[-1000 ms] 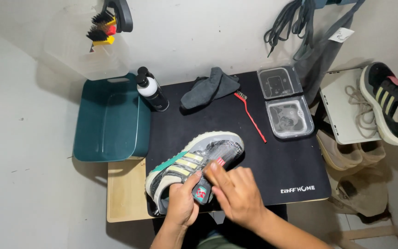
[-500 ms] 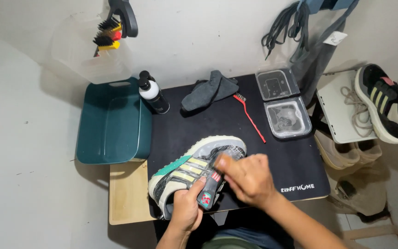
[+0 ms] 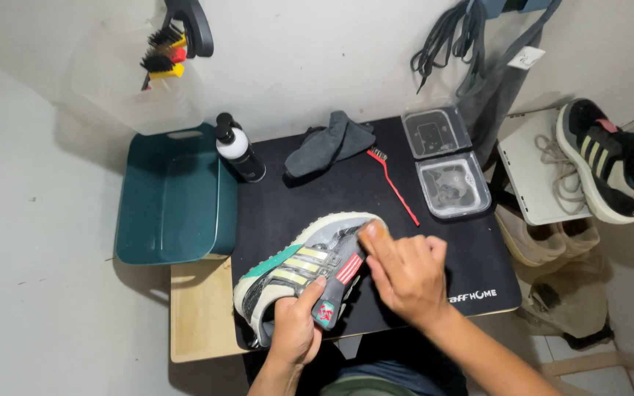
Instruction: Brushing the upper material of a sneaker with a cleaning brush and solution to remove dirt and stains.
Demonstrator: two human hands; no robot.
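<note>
On the black mat (image 3: 434, 257) covering the worktop, a grey sneaker (image 3: 299, 271) with yellow stripes lies tilted. The left hand (image 3: 295, 330) grips its heel, fingers curled around it. The right hand (image 3: 405, 271) rests on its toe, fingers pressed together. A red-handled brush (image 3: 394, 187) lies nearby.

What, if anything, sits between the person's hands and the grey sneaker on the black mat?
Nothing visible. The left hand grips the grey sneaker at its heel end, and the right hand rests directly on its upper near the toe. The red-handled brush and grey cloth lie apart, farther back.
</note>
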